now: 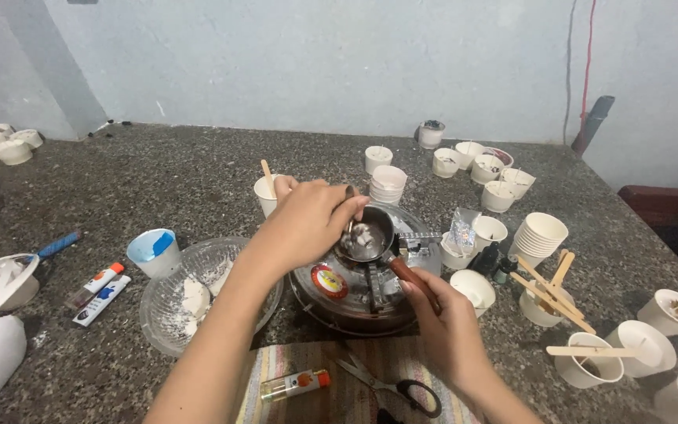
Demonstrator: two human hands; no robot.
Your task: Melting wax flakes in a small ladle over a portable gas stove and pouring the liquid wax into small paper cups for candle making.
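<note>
A: Head view: speckled stone desk [198,173], pale blue wall behind, paper cups [539,234] around.

B: Hands?

A: Left hand [308,224] fingers pinch a spoon [351,228] in the small pan [366,235] on the stove [355,290]. Right hand [449,326] fingers grip the pan handle [411,276].

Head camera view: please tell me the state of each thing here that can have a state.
Small pan: on the burner, white lumps inside.
Left hand: holding a spoon in the pan.
Right hand: gripping the pan handle.
Scissors: closed, lying on the cloth.
Lighter: lying flat.
</note>
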